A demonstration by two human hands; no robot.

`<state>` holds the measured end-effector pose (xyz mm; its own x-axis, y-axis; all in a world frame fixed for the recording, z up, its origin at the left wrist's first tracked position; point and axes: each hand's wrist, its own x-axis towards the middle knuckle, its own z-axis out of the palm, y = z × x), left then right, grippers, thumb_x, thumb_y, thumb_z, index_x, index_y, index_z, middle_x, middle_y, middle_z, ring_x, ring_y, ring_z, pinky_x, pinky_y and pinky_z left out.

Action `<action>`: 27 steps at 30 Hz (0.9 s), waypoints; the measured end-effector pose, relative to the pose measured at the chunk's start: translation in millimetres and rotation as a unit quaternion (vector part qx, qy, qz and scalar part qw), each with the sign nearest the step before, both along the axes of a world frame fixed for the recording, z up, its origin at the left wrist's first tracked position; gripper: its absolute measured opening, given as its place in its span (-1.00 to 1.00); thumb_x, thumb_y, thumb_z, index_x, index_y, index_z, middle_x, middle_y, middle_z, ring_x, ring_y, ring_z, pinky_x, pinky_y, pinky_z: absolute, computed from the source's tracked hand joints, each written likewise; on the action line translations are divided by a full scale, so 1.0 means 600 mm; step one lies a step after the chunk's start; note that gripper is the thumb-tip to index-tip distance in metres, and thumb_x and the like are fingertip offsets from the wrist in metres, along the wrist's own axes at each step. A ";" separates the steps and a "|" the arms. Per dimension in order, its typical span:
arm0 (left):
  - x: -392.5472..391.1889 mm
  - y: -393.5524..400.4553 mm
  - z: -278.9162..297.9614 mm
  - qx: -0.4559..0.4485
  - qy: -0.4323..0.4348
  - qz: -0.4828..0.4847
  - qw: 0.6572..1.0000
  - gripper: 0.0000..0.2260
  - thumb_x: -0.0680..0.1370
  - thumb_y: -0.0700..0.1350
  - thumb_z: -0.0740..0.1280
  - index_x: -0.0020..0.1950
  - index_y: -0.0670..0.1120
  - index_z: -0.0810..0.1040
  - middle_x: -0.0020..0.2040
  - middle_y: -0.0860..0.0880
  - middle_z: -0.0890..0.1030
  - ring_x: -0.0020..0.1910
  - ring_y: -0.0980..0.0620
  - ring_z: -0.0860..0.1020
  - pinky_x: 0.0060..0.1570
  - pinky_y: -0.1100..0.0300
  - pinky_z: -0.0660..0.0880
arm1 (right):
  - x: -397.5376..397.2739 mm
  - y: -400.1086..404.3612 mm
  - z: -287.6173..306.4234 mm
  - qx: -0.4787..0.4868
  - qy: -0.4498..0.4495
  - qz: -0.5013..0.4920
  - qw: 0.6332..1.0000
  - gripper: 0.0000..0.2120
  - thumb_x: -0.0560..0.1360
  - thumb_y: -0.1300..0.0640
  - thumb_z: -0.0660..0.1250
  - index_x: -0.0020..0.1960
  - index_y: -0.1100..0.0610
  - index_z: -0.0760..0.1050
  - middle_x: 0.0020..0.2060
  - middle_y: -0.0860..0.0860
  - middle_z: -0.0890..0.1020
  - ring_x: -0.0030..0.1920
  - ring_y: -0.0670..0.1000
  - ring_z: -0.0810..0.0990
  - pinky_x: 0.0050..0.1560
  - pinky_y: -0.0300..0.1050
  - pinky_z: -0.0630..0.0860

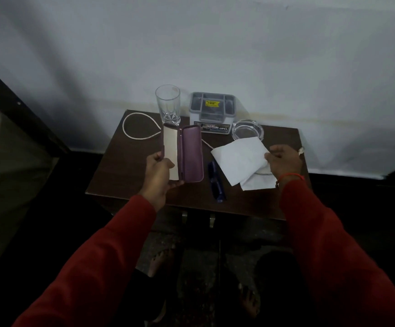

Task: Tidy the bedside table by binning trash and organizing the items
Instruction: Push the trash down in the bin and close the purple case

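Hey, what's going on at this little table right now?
A person in red sleeves is tidying a small dark bedside table. The left hand holds an open purple glasses case, while the right hand pinches the edge of a white tissue lying on the table. Dark blue glasses lie between them, outside the case. A drinking glass, a grey organizer box, a glass ashtray and a white cable sit behind.
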<state>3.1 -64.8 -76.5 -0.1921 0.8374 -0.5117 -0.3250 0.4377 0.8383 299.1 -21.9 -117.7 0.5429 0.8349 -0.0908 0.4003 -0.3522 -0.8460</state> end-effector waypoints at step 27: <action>0.004 0.006 0.015 0.052 -0.168 0.005 0.984 -0.63 0.73 -0.01 0.08 0.45 -0.12 0.44 0.25 -0.15 0.62 0.11 -0.07 0.63 -0.08 -0.02 0.65 | -0.180 -0.071 0.042 -0.202 -0.251 0.345 0.882 -0.71 0.44 -0.10 0.42 0.03 0.07 0.54 0.02 0.10 0.62 0.03 0.12 0.59 0.03 -0.03 0.55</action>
<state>5.4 -61.4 -67.5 -0.0351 0.8871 -0.4602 -0.5961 0.3510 0.7221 190.9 -64.6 -92.3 -0.0247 0.9368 -0.3489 0.9253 -0.1107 -0.3627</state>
